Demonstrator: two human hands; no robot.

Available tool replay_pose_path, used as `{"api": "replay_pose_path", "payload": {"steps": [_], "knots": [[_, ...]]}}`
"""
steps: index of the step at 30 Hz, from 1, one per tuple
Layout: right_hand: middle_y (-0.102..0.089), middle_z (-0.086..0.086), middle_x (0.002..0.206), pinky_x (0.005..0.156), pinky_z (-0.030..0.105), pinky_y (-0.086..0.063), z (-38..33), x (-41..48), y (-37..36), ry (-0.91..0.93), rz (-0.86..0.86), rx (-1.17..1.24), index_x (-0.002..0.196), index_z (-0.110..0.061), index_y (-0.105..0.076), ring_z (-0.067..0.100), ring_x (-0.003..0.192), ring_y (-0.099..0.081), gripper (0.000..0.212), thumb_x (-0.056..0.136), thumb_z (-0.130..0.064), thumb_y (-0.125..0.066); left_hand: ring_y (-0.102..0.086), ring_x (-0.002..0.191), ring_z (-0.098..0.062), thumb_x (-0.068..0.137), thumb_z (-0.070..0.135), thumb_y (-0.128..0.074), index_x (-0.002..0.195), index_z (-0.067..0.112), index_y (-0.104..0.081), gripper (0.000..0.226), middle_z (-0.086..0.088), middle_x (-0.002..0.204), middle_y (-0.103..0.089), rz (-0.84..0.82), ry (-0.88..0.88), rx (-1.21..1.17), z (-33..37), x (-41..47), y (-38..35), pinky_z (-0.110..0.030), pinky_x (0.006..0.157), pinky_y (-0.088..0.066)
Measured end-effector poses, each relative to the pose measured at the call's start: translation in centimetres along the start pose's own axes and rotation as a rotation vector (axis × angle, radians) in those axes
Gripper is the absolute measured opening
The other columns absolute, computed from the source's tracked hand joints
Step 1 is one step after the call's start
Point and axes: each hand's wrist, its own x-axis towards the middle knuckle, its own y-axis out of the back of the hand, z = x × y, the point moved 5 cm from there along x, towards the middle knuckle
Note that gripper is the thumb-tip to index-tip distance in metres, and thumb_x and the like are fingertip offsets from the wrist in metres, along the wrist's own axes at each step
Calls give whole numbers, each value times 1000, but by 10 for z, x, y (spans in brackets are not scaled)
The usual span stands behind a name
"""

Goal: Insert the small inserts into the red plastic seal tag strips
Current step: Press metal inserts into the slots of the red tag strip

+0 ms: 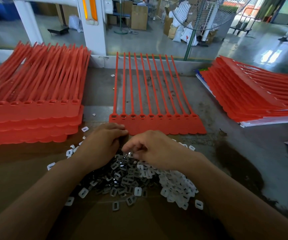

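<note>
where the bench starts, at left: left stack (34, 108) of red strips, tails pointing away.
left hand (103, 144): fingers curled at the sheet's near left corner; cannot tell if it holds anything.
pile (139, 181): loose dark and white inserts on brown board (18, 170), between the forearms.
right hand (155, 149): just beside the left, pinching one insert (130, 154) over the pile.
sheet (165, 127): ten joined strips, flat, heads nearest.
right stack (252, 97): fanned, on papers (269, 121).

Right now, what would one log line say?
step: pick-up | right hand: pinches one insert | left hand: over insert pile, grip unclear | red strip: flat ahead
</note>
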Motion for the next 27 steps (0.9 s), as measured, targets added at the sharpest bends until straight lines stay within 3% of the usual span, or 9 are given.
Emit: {"api": "replay_pose_path", "payload": {"steps": [3,6,11,15,19,23,27], "knots": [[-55,-17,76,59,-1,-37,-1,0,1,12,0,-8,106,-17,-67,-8,66,-50,20,88,-12,-58,-40,125,-11,84,-1,-49,119,14,-59,40,0,132,-51,-5,-7,5,0,-1,1,-11,98,-19],[-66,-8,91,70,6,-43,0,0,-1,21,1,-2,102,-17,-69,-4,75,-55,17,88,-16,-60,-41,125,-12,84,0,-49,120,13,-59,39,-1,132,-51,-5,-11,13,0,-1,1,-12,98,-19],[-62,-12,83,68,9,-42,-4,-1,-4,63,-9,11,96,-17,-71,-5,70,-53,13,86,-15,-61,-41,125,-13,84,0,-49,120,13,-59,39,-1,133,-51,-5,-5,10,0,0,1,-16,101,-21],[-56,-16,78,64,0,-39,-5,-1,-4,64,-5,8,97,-14,-68,-9,69,-51,14,88,-12,-58,-42,125,-14,85,0,-49,119,13,-59,38,-2,132,-51,-12,-6,12,-1,0,0,-21,104,-24],[-60,-8,88,74,14,-45,-4,-2,-5,57,-2,3,101,-15,-66,1,81,-55,16,90,-12,-54,-42,124,-14,85,0,-50,119,12,-60,37,-2,131,-52,-2,-3,7,-1,0,0,-16,101,-22],[-51,-19,73,63,3,-37,-6,-3,-6,64,-11,-13,98,-15,-64,-9,68,-49,12,90,-12,-55,-44,123,-15,85,0,-51,118,11,-60,35,-3,130,-53,-3,-5,5,0,-1,0,-15,100,-23],[-53,-13,85,73,13,-42,-6,-3,-8,71,-70,-51,97,-15,-62,-1,79,-50,11,91,-14,-53,-45,122,-15,84,-1,-52,117,10,-61,36,-4,130,-54,-1,-14,7,1,-1,1,-12,98,-21]]}}
